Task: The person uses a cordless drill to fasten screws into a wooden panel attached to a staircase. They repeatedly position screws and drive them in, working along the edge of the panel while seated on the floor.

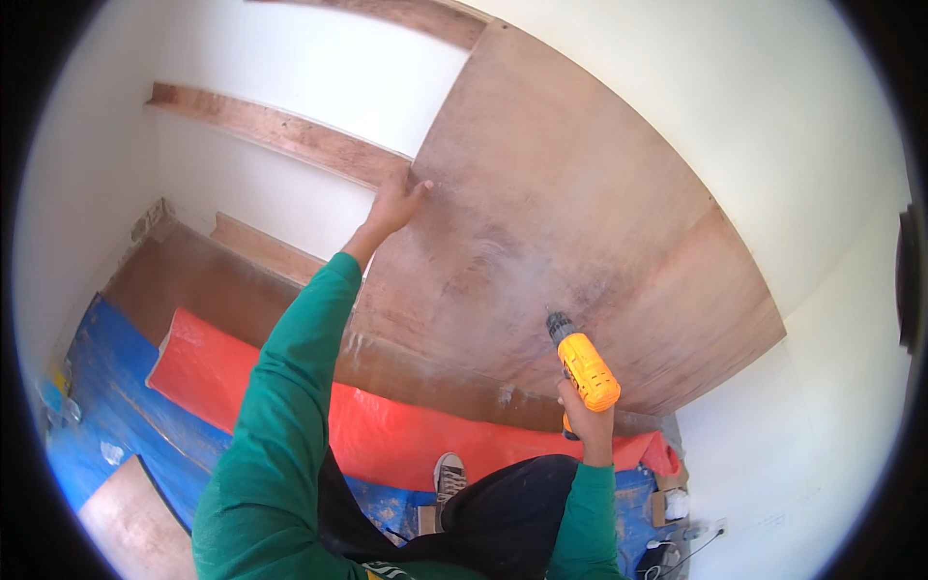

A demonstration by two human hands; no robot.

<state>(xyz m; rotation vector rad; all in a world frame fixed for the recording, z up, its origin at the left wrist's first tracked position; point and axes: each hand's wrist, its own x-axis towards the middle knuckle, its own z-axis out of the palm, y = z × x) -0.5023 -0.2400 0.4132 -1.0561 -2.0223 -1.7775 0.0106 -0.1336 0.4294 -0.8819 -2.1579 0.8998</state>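
One bare right hand (587, 418) was clamped around a stubby yellow plastic drill (590, 372), hiding most of its handle, before the scuffed lower part of a broad, wood-grained panel (551, 174). The left hand (390, 205) met the panel's straight edge, thumb over the face, but I couldn't tell whether it gripped, being partly hidden.

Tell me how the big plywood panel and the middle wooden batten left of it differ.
The plywood panel is a broad sheet; the middle wooden batten is a long, narrow strip. The right hand holds a yellow power drill pointed at the panel's face; the batten instead ends beside the left hand, at the panel's edge. Both are brown wood.
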